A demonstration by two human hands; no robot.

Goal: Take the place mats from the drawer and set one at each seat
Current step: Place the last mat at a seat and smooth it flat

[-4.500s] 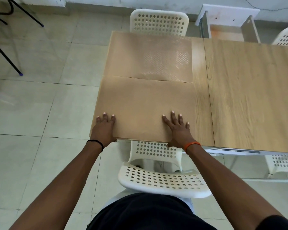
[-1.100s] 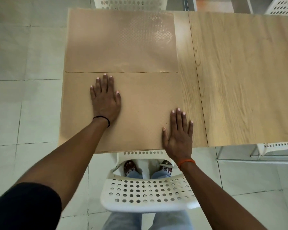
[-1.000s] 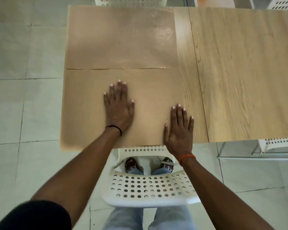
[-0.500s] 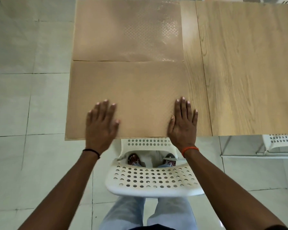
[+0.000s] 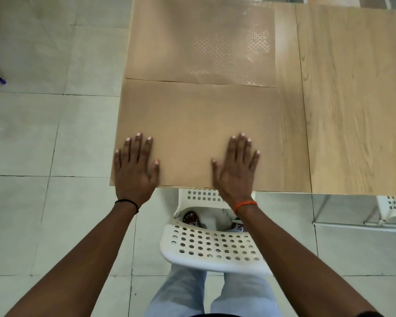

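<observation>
Both hands lie flat, fingers straight and spread, on the near place mat: the left hand at its left near corner, the right hand toward its right side, well apart from each other. That mat sits at the table's near edge, above a white perforated chair, and its far edge meets a second mat across the table. Judging by this, 2 seats are covered and the near mat is being smoothed or squared; next would come fetching mats for the seats to the right. The mats are thin, tan rectangles, the far one showing a fine lattice sheen. The tabletop is pale wood grain.
</observation>
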